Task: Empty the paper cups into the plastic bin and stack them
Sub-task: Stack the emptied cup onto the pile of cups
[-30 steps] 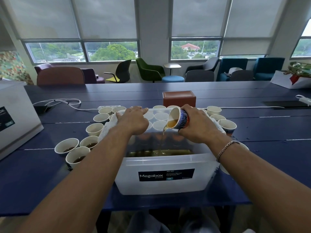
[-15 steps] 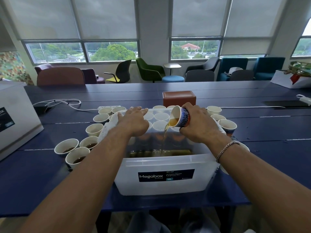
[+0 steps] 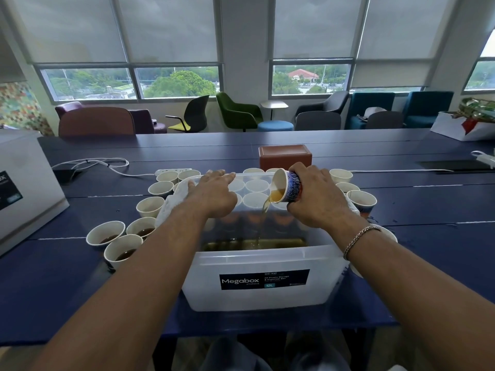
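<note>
All the fingers [image 3: 304, 170] of the right hand [image 3: 316, 199] are wrapped round a patterned paper cup [image 3: 290, 187]. The cup is tipped on its side over the plastic bin [image 3: 262, 279], mouth to the left, and a thin amber stream falls from its lip. The left hand [image 3: 214, 195] lies flat on a white cloth [image 3: 170, 206] at the bin's far left rim, fingers straight and close together, holding nothing.

A shallow pool of brown liquid [image 3: 254, 243] covers the bin's floor, so I judge that some emptying is done, though not much. The held cup has liquid at its lip, so this pour is unfinished.

Further out, much remains. Three cups [image 3: 123, 250] just left of the bin show dark liquid at the bottom. Many more ring the bin on the blue table [image 3: 428, 210], to the left, behind it and to the right. Their insides look pale, and I cannot tell whether they are full or drained. No stack of cups shows anywhere, so the stacking half seems not yet begun. A brown box [image 3: 285, 156] stands behind the ring of cups.
</note>
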Demonstrator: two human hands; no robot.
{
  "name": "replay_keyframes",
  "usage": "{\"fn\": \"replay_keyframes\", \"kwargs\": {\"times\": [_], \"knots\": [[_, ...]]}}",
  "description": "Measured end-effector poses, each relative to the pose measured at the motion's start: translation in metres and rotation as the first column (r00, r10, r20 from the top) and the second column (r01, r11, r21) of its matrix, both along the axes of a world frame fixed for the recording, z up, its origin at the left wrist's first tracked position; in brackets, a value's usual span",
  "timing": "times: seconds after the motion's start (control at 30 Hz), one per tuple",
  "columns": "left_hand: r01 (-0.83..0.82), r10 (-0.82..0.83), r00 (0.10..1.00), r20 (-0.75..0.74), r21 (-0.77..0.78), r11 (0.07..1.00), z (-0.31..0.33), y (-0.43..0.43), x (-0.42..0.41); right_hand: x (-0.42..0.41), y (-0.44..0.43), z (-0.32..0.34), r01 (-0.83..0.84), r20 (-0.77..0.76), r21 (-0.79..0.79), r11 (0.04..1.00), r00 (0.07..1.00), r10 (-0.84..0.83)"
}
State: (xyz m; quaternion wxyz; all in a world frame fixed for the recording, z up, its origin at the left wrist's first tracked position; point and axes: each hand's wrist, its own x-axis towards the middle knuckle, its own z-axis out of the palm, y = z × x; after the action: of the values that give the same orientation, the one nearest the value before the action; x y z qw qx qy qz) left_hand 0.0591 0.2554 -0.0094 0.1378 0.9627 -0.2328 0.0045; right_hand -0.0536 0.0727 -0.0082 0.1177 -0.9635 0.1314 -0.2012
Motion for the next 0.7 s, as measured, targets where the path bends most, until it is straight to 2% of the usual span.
{"fn": "replay_keyframes", "kwargs": {"times": [0.7], "knots": [[0.005, -0.005, 1.000, -0.001, -0.007, 1.000, 0.0008, 0.0006, -0.0007, -0.0026, 0.0046, 0.0018, 0.005, 0.004, -0.074, 0.997, 1.000, -0.005]]}}
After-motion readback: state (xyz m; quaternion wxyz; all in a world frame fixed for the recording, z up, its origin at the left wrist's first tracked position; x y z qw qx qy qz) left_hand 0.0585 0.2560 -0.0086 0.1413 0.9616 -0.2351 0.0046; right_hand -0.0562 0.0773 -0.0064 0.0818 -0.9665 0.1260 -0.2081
